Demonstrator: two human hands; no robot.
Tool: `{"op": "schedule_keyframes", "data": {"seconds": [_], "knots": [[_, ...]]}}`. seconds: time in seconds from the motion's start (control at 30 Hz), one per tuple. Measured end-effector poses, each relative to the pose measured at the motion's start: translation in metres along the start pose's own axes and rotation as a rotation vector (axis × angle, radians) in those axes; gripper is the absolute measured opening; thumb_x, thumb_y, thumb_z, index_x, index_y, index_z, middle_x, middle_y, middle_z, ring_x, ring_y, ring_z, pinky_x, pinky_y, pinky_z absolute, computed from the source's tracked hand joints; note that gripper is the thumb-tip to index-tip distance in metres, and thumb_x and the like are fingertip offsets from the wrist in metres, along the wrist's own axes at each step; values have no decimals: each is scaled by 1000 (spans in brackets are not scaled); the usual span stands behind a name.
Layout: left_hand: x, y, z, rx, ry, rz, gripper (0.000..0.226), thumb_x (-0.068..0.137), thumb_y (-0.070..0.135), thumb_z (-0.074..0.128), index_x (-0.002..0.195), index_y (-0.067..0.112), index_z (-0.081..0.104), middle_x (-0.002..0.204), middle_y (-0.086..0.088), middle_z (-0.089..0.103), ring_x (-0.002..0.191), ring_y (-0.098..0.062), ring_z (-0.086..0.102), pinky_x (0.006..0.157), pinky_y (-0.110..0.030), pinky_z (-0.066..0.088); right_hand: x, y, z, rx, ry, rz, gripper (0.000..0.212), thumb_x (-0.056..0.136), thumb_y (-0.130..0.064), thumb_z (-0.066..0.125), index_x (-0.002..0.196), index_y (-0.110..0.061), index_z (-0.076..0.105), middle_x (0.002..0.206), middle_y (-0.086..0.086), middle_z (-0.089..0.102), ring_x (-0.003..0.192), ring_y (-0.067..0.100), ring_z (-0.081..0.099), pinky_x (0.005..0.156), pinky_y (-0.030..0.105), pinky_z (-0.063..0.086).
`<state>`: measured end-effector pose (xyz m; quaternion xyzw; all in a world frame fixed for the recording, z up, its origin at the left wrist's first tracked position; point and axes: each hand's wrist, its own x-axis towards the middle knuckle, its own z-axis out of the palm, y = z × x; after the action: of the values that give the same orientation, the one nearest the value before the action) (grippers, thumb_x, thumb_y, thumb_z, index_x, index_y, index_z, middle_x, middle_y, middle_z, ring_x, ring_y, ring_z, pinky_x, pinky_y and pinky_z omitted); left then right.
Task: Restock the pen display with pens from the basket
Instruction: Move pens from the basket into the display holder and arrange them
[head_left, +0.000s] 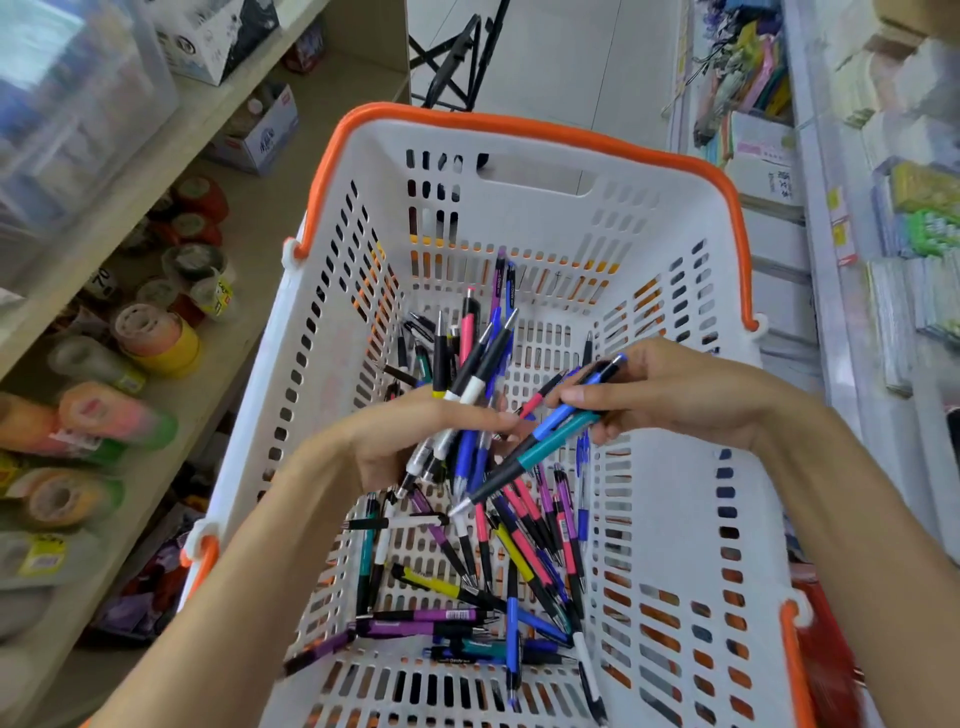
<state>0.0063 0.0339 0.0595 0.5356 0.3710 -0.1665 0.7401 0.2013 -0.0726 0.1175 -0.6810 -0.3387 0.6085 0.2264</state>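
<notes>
Over the white basket (332, 332), the left hand (410, 441) holds a gathered bundle of pens (457, 415) while the right hand (670, 395) pinches two more, presumably adding them; loose pens (498, 571) litter the basket's floor

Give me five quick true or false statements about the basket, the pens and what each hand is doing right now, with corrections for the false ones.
1. The basket is white with orange handles. True.
2. The left hand holds a bundle of pens. True.
3. The right hand is empty. False: it pinches a teal pen and a blue one.
4. No pens are left on the basket floor. False: many loose pens lie there.
5. Rolls of tape sit on the shelf to the left. True.
</notes>
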Motion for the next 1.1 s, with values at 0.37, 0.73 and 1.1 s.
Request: {"op": "schedule_keyframes", "data": {"seconds": [0.37,0.73,1.1], "knots": [[-6,-7,11,-52,-98,76,25,67,45,76,90,35,77,120,9,67,126,-11,50,114,-40,28,22,2,26,59,315,-221,32,73,-17,79,101,-17,65,76,-3,73,51,12,64,54,20,54],[12,-14,21,-13,93,59,94,41,49,83,127,25,54,138,3,51,130,-18,41,114,-47,23,38,17,35,-146,664,-333,27,86,-44,61,109,-32,63,93,-5,62,80,12,64,65,14,48],[23,-15,29,247,262,104,41,77,24,77,110,12,56,72,-3,57,58,-14,45,56,-27,40,48,5,46,-301,368,-138,43,67,-51,78,94,-23,60,77,7,61,60,13,54,58,30,48]]}}
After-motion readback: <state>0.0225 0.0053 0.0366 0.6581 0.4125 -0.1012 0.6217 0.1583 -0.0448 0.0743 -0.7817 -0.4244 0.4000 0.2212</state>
